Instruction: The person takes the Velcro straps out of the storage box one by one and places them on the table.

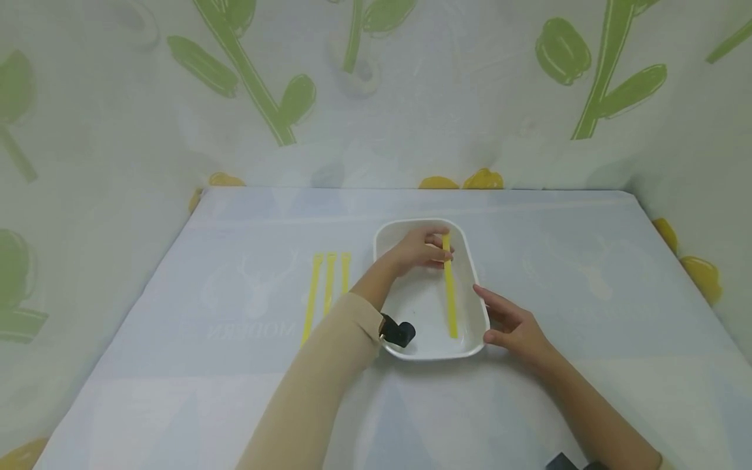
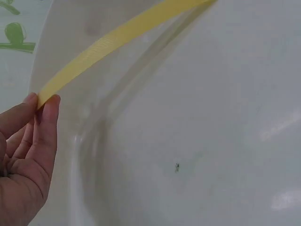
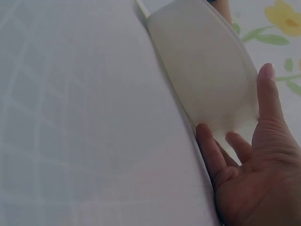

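Inside a white basin (image 1: pixel 420 358), my left hand (image 1: pixel 420 249) pinches one end of a flat yellow strap (image 1: pixel 450 300). The strap slants down towards the near side of the basin. In the left wrist view, thumb and fingertips grip the strap (image 2: pixel 101 47), which arches away and has a finely ribbed patch. My right hand (image 1: pixel 519 333) rests against the basin's right side. Seen from the right wrist, its fingers touch low on the outer wall (image 3: pixel 202 70), the thumb extended up beside the rim. Several more yellow straps (image 1: pixel 329 281) lie left of the basin, partly hidden by my left forearm.
A pale printed cloth (image 1: pixel 247 365) covers the table. Behind and beside it hang white curtains with green leaves (image 1: pixel 247 72). A small dark speck (image 2: pixel 177 167) is on the basin floor. A black wrist camera (image 1: pixel 399 331) sits over the basin's near-left rim.
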Demonstrator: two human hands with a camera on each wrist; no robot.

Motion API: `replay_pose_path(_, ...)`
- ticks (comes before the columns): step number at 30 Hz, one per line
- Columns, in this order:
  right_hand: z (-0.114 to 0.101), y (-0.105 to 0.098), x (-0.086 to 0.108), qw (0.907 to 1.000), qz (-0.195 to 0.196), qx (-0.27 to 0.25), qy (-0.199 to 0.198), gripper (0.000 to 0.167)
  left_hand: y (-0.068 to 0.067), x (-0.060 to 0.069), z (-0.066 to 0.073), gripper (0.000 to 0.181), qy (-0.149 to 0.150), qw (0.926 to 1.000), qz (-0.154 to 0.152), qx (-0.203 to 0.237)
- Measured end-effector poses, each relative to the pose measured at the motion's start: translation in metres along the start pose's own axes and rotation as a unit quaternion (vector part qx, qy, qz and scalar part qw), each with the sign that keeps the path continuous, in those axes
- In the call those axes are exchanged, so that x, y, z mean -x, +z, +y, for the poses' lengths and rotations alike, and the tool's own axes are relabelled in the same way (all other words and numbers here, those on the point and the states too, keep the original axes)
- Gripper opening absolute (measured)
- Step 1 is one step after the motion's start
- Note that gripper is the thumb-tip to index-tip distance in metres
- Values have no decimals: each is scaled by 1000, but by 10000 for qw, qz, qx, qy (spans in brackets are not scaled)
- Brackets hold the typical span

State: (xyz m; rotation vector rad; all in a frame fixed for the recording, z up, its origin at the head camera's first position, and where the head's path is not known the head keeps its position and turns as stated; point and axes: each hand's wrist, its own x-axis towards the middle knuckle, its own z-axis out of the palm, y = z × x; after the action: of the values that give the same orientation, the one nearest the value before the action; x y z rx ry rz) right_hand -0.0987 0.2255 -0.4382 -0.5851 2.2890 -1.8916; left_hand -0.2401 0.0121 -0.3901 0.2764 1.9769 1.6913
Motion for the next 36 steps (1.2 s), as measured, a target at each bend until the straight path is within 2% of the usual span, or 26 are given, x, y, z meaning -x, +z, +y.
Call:
replay_pose_path(3,-1,0,-1,9999,25,52,92,67,-1,1,3,58,-6,10000,-86,-27)
replay_pose_path(10,-2,0,-1,9988,91,368,322,69,-4,3,10,55,-49,9996,-194,209)
replay_pose_path(17,-4,0,-4,9994,57,224,259,68,-7,7,22,61,90,9996,-229,-122)
replay_pose_path(27,-2,-1,-6,10000,-40,-4,27,69,-17,11,37,66,-92,10000,10,-15)
replay_pose_path(36,2,-2,-6,9997,-96,-170,-162,68,-37,18,42,68,-56,9996,245,-119)
